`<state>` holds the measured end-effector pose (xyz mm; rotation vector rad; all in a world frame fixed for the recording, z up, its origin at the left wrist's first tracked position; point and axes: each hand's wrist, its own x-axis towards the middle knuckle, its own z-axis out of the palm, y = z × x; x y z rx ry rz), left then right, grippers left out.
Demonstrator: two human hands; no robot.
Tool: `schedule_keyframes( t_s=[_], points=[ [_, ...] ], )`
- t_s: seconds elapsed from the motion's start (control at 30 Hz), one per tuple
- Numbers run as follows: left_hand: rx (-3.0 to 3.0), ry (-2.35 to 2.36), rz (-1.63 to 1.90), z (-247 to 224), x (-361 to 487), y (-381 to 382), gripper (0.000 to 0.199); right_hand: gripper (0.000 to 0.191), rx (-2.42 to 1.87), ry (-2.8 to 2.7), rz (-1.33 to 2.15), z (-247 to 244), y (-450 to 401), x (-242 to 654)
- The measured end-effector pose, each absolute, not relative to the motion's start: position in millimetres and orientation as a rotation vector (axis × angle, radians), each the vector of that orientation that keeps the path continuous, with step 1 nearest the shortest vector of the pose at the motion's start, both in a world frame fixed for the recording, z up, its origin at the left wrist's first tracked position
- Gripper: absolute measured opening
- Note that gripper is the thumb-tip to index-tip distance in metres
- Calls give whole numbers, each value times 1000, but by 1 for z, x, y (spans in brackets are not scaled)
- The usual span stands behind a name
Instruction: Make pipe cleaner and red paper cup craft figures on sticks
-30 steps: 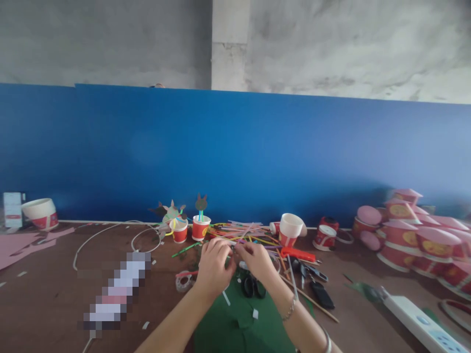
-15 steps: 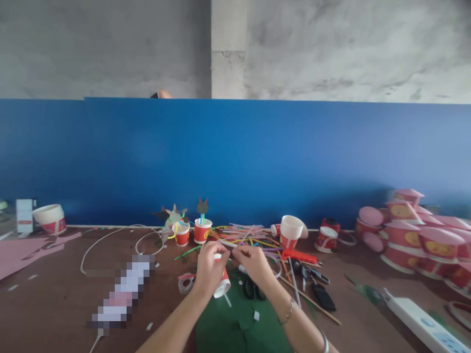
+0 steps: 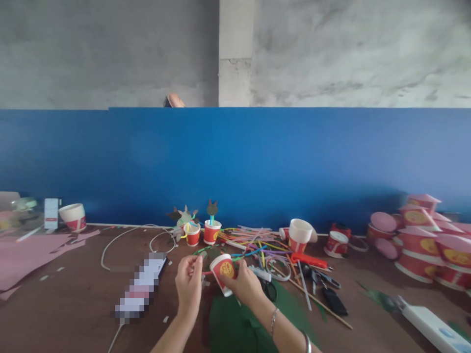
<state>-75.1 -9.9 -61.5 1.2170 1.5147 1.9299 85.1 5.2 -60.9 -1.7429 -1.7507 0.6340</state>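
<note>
A small red-and-white paper cup [image 3: 222,270] with a yellow emblem is tilted in the grip of my right hand [image 3: 248,284], thumb across its side. To the left of it my left hand [image 3: 190,277] is raised with its fingers curled towards the thumb; whatever it may hold is too small to make out. Green paper [image 3: 253,318] lies under the hands. Partly hidden by my right wrist are scissors [image 3: 271,292] with dark handles. A white tube-like piece [image 3: 262,272] rests beside that hand.
Coloured pipe cleaners [image 3: 253,238] lie heaped behind the hands. Two cups [image 3: 212,232] hold paper cutouts. A phone [image 3: 142,289] lies left; keys [image 3: 333,299], an orange-red tool [image 3: 309,260], stacked cups [image 3: 419,250] and a power strip [image 3: 434,321] are right. A blue partition [image 3: 257,162] stands behind.
My hands have moved apart from their close pinch above the cup. The cup has passed from my left hand to my right and now shows its emblem. The view has shifted left.
</note>
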Motion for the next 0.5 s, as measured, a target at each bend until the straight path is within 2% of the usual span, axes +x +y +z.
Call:
schedule_keyframes(
  t_s=[0.23, 0.37, 0.5],
  points=[
    [1011, 1307, 2066, -53, -67, -3, 35, 63, -1537, -1366, 723, -56, 6, 106],
    [733, 1034, 1860, -48, -51, 10, 44, 48, -1366, -1307, 779, -59, -2, 109],
    [735, 901, 1824, -43, -35, 27, 41, 42, -1279, -1178, 779, -71, -6, 106]
  ],
)
